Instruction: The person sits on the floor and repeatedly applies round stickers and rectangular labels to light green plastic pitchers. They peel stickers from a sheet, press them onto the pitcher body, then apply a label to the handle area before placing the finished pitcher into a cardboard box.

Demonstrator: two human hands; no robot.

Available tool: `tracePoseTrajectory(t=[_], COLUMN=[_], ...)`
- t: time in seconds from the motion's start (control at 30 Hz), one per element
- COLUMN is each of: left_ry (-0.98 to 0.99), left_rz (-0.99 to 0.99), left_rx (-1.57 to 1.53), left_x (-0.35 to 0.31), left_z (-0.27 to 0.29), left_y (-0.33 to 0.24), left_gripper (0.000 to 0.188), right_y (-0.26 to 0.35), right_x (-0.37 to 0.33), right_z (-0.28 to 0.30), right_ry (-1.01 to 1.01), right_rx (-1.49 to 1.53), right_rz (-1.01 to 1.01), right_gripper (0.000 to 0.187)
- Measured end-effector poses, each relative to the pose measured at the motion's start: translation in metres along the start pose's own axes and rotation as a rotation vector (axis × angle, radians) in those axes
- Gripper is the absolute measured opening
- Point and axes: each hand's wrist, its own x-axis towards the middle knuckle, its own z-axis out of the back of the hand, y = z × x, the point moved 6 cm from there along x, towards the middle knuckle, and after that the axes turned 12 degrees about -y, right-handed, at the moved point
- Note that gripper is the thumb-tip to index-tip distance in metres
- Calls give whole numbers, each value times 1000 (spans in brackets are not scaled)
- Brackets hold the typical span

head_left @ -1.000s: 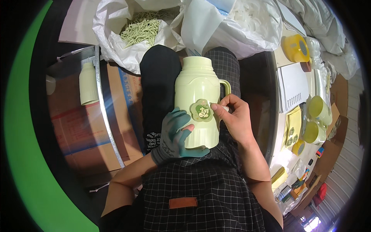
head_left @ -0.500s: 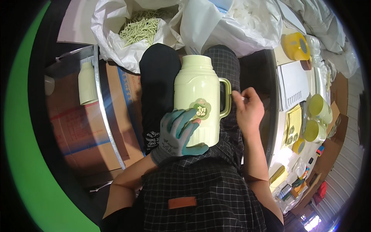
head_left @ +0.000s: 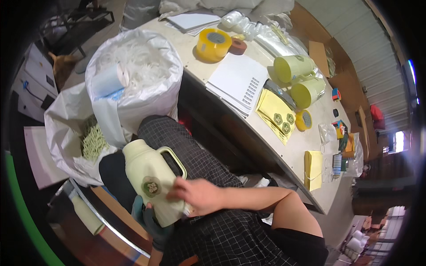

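The gloved left hand (head_left: 153, 224) is cupping the lower end of the pale green jug (head_left: 146, 164), its grip holding it there. The bare right hand (head_left: 199, 195) is blurring beside the jug's lower part; I cannot tell whether its grip is holding anything. The jug is leaning over the person's lap, showing a green flower-shaped sticker (head_left: 151, 187). Beyond the knees, a white bag (head_left: 60, 122) is holding pale green pieces (head_left: 94, 144). Rightward, the surface (head_left: 298, 153) is carrying yellow sheets (head_left: 275, 117), white papers (head_left: 237, 80) and, farther, pale green vessels (head_left: 307, 93).
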Motion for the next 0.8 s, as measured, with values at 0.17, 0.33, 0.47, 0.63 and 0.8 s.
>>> tracePoseTrajectory(t=[0.17,0.33,0.47,0.63,0.8], left_ry=[-74,11,76,1,-216], left_rz=[-50,48,-83,73,403], left_rx=[-80,-151,-43,192,511], left_x=[88,103,99,107,20], left_z=[-8,-31,-13,16,54], left_y=[-49,-45,-54,20,196], left_gripper=[97,89,89,69,71], right_y=[-13,-90,-214,-326,-373], right_x=[6,68,90,36,-36], right_z=[69,214,390,479,422], right_ry=[-508,-942,-946,-733,-470], right_rx=[1,-515,-1009,-1233,-1269], right_rz=[408,450,110,-524,-885], right_gripper=[25,29,30,77,81])
